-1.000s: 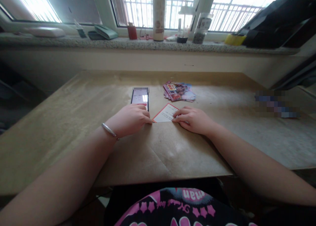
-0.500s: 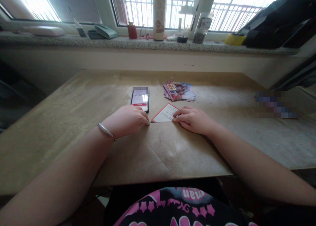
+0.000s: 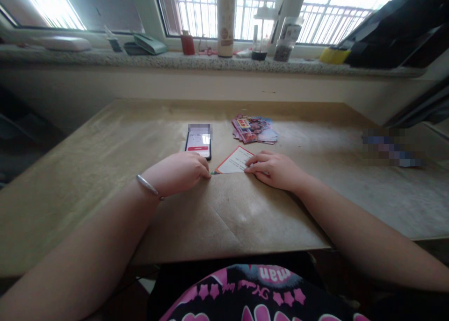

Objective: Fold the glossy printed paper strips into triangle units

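A printed paper sheet point(image 3: 233, 162), white with a red border and lines of text, lies on the table and appears folded into a triangle. At its left corner, the fingertips of my left hand point(image 3: 180, 171) are pinched together, with a small green and orange bit of paper showing beside them. My right hand point(image 3: 271, 170) covers the right end of the sheet, its bent fingers pressed onto the paper. The far right corner is hidden beneath those fingers. Just beyond my left hand lies a phone point(image 3: 198, 143) with a lit screen and a red button.
A stack of colourful printed sheets point(image 3: 255, 129) sits farther back on the table point(image 3: 105, 171). Toward the right edge is a blurred-out item point(image 3: 391, 148). The windowsill point(image 3: 196, 63) behind holds bottles, a glasses case and a yellow object point(image 3: 333, 55).
My left hand has shifted very slightly left, baring a little more of the paper's left corner. My right hand stays in place.
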Demonstrator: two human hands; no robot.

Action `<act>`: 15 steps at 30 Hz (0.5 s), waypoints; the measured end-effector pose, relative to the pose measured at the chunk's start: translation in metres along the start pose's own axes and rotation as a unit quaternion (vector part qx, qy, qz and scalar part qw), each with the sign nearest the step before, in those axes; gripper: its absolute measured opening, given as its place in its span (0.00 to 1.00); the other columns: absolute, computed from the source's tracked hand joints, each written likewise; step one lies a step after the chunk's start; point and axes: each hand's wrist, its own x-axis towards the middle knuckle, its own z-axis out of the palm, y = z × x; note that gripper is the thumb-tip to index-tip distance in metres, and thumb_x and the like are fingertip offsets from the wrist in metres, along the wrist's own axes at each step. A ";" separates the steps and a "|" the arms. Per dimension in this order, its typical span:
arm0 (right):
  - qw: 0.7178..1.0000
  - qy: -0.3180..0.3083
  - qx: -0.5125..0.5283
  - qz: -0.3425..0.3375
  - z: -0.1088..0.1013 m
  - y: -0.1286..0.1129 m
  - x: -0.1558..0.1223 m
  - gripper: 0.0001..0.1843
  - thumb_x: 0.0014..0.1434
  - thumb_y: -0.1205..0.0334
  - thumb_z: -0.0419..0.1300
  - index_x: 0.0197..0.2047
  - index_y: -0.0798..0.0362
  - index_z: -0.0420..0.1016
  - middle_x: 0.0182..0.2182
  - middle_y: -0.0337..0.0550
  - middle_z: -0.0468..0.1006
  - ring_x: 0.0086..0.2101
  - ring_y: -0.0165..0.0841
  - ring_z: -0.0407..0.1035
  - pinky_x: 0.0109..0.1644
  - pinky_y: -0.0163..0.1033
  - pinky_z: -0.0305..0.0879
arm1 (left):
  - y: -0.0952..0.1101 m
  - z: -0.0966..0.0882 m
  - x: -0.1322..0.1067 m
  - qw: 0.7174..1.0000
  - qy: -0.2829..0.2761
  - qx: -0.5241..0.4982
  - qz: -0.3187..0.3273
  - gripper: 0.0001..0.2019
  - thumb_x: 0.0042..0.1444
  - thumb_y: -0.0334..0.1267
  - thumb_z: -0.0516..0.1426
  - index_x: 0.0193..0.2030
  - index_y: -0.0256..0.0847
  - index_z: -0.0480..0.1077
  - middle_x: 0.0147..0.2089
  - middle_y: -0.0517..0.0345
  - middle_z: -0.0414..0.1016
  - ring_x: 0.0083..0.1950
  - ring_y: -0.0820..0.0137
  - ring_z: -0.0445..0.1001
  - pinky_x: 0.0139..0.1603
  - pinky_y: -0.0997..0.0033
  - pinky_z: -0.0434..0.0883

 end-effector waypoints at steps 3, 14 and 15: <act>1.000 -0.001 -0.003 0.002 0.000 0.000 0.000 0.14 0.61 0.66 0.55 0.44 0.47 0.81 0.46 0.43 0.80 0.44 0.37 0.72 0.46 0.42 0.68 | -0.003 0.001 -0.001 1.000 0.003 -0.010 -0.012 0.17 0.53 0.24 0.52 0.37 0.45 0.80 0.42 0.60 0.81 0.41 0.70 0.77 0.47 0.71 0.71; 1.000 0.007 -0.012 -0.001 0.001 -0.005 0.002 0.14 0.62 0.65 0.54 0.44 0.48 0.80 0.45 0.43 0.80 0.44 0.37 0.71 0.47 0.42 0.68 | 0.009 0.006 0.008 0.998 0.058 -0.002 -0.024 0.14 0.59 0.29 0.50 0.45 0.40 0.75 0.44 0.54 0.77 0.42 0.69 0.75 0.45 0.70 0.71; 1.000 0.006 -0.016 -0.001 0.001 -0.005 0.002 0.14 0.62 0.66 0.54 0.45 0.48 0.80 0.45 0.43 0.80 0.44 0.37 0.71 0.48 0.42 0.67 | 0.012 0.010 0.011 0.997 0.071 -0.008 -0.006 0.15 0.61 0.30 0.50 0.50 0.39 0.73 0.47 0.52 0.76 0.45 0.68 0.74 0.47 0.69 0.71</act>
